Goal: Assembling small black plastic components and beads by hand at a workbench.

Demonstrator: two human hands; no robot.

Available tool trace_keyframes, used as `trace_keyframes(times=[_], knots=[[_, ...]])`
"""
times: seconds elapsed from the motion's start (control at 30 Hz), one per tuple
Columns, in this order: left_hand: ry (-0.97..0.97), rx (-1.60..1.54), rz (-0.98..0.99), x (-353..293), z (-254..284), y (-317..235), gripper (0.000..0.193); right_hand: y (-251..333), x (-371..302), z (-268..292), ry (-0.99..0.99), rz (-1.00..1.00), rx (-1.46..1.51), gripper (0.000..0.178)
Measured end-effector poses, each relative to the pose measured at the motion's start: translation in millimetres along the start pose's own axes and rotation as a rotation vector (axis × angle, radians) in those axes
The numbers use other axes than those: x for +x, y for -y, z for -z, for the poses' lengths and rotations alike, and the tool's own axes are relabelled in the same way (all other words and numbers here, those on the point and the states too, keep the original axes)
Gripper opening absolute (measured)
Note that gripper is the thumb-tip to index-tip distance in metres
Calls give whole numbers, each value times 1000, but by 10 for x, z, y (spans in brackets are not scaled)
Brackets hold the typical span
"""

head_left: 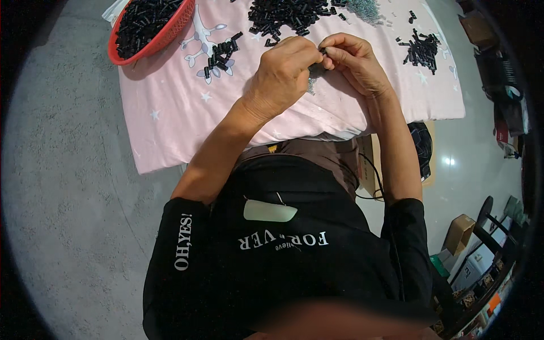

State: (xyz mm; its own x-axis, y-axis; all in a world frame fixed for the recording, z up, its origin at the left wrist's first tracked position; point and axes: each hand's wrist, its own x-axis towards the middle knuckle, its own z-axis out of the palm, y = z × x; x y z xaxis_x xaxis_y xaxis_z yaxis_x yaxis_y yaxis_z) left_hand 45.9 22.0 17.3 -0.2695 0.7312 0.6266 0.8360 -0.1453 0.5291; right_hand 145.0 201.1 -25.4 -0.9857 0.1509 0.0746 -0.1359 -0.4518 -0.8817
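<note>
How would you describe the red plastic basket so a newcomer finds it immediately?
Start from the pale pink star-patterned cloth. At its upper-left edge sits a red plastic basket filled with small black parts. Neighbouring heaps of black parts lie loose, without any container.

Pink cloth (178, 127): you can pass along its left front.
Far side: black heap (286, 17) blocks you.
Far left: red basket (169, 41) blocks you also.

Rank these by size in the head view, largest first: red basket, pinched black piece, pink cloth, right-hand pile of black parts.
1. Pink cloth, cut off at the top
2. Red basket, also cut off there
3. Right-hand pile of black parts
4. Pinched black piece, partly covered
</note>
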Motion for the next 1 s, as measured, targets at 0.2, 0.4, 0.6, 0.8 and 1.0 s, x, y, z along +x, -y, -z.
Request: trace_keyframes(times=[0.2,0.4,0.6,0.8,1.0], knots=[[58,-66,109,35,59,6,30,-5,-4,-16,-22,41,-8,16],[36,-146,230,8,-2,-30,32,-33,10,36,1,18,4,18],[52,-119,206,32,-31,39,34,-14,24,-16,-5,18,-12,29],[126,-118,222,60,-4,28,37,16,19,-78,5,2,-9,32],[112,-54,101,59,-7,25,40,6,15,-31,27,-17,15,33]])
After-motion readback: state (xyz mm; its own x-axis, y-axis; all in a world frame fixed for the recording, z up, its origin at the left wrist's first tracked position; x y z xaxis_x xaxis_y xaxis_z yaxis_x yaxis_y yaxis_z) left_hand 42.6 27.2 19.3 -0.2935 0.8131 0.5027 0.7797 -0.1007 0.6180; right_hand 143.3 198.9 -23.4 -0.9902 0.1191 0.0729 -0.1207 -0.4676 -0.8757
